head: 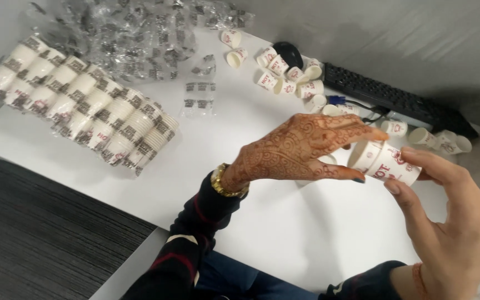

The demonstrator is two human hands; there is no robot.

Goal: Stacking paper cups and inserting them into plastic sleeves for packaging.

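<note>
Both hands meet over the right side of a white table [218,139]. My right hand [451,222] grips a small stack of white paper cups with red print [387,161], held sideways between thumb and fingers. My left hand [301,147], patterned with henna and wearing a gold bracelet, reaches across with its fingertips on the open end of that stack.
Wrapped sleeves of stacked paper cups [84,105] lie at the left. Crumpled clear wrappers [134,33] pile up at the back. Several loose cups [284,75] are scattered behind the hands, beside a black keyboard [395,100]. A dark floor [40,233] shows at lower left.
</note>
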